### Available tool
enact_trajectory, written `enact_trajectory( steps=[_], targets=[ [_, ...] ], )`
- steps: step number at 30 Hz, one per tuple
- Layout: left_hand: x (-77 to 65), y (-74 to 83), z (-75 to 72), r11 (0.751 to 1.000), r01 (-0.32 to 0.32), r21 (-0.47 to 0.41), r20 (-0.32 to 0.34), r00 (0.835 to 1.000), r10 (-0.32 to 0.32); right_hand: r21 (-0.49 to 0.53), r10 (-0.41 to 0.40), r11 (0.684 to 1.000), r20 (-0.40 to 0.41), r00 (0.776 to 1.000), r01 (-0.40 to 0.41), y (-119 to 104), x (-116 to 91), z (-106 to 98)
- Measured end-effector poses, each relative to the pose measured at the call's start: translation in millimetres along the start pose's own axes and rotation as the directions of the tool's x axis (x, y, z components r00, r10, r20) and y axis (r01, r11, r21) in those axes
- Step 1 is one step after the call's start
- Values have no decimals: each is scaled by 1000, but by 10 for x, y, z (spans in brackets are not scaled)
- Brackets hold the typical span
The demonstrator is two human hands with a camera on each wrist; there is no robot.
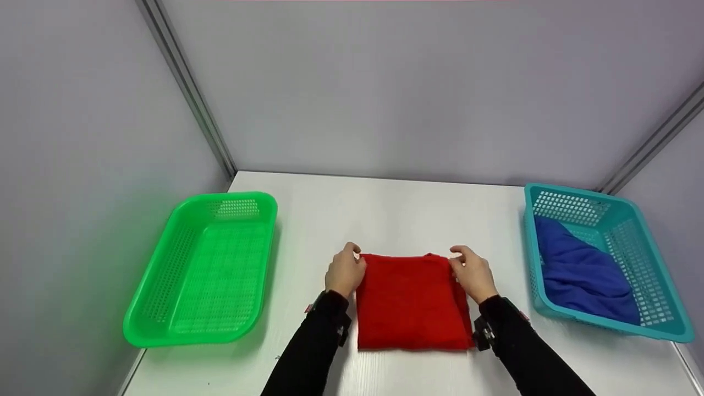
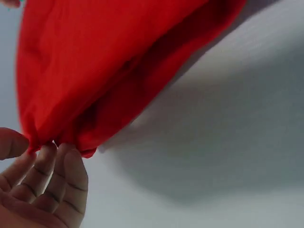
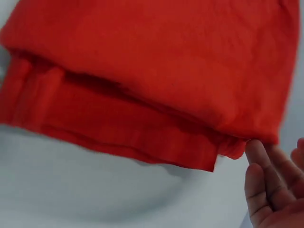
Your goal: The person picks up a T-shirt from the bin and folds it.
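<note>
On the white table lies a folded red cloth (image 1: pixel 412 302), roughly square, with layered edges showing along its right side. My left hand (image 1: pixel 346 270) pinches its far left corner; the left wrist view shows the thumb and fingertips (image 2: pixel 71 164) gathering the fabric there. At the far right corner, my right hand (image 1: pixel 474 275) holds the edge. In the right wrist view the fingers (image 3: pixel 273 178) meet the corner from below, the thumb is mostly cut off, and a lower layer of the cloth (image 3: pixel 128 123) sticks out past the upper one.
A bright green basket (image 1: pixel 268 264) with nothing in it stands to the left. A teal basket (image 1: pixel 652 236) at the right holds a crumpled blue cloth (image 1: pixel 583 275). Grey walls (image 1: pixel 412 99) enclose the table (image 1: pixel 385 209) behind and at both sides.
</note>
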State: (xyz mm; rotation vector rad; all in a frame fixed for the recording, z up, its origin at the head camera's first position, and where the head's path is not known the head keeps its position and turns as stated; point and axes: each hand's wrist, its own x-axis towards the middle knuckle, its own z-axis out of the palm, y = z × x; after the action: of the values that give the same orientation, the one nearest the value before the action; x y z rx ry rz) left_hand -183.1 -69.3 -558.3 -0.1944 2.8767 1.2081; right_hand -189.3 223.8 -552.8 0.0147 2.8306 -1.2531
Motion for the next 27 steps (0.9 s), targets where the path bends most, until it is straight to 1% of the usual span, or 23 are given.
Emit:
enact_trajectory(
  steps=[2, 4, 7, 9, 13, 15, 18, 20, 22, 24, 25, 27],
  targets=[
    [5, -24, 46, 998, 33, -48, 23, 999, -32, 27, 34, 999, 28, 999, -34, 62, -10, 34],
    [7, -47, 84, 995, 40, -91, 38, 999, -37, 45, 62, 997, 58, 996, -65, 117, -17, 68],
    [8, -73, 127, 988, 24, -150, 37, 999, -19, 56, 86, 994, 78, 993, -90, 171, -16, 123],
    [3, -83, 141, 985, -1, -174, 30, 1000, 6, 66, 89, 993, 78, 993, -95, 187, -8, 162],
    [-2, -95, 156, 980, -66, -186, 6, 998, 69, 52, 62, 997, 51, 997, -65, 187, 13, 231],
    [1, -101, 162, 979, -97, -178, -15, 995, 96, 44, 46, 998, 13, 999, -47, 185, 23, 250],
    [14, -94, 157, 980, -113, -165, -56, 993, 105, 48, 34, 998, -48, 998, -32, 181, 28, 249],
    [30, -78, 147, 979, -114, -171, -63, 993, 104, 71, 40, 997, -63, 997, -35, 188, 22, 227],
    [41, -70, 129, 977, -104, -187, -40, 994, 99, 104, 62, 993, -19, 998, -59, 202, -2, 194],
    [37, -88, 110, 974, -85, -209, -1, 996, 87, 140, 93, 985, 47, 995, -99, 228, -44, 161],
    [28, -108, 100, 972, -76, -222, 21, 996, 83, 161, 110, 979, 86, 990, -123, 245, -74, 143],
    [-2, -164, 81, 969, -81, -232, 57, 994, 97, 194, 131, 967, 167, 977, -163, 277, -152, 110]
  ],
)
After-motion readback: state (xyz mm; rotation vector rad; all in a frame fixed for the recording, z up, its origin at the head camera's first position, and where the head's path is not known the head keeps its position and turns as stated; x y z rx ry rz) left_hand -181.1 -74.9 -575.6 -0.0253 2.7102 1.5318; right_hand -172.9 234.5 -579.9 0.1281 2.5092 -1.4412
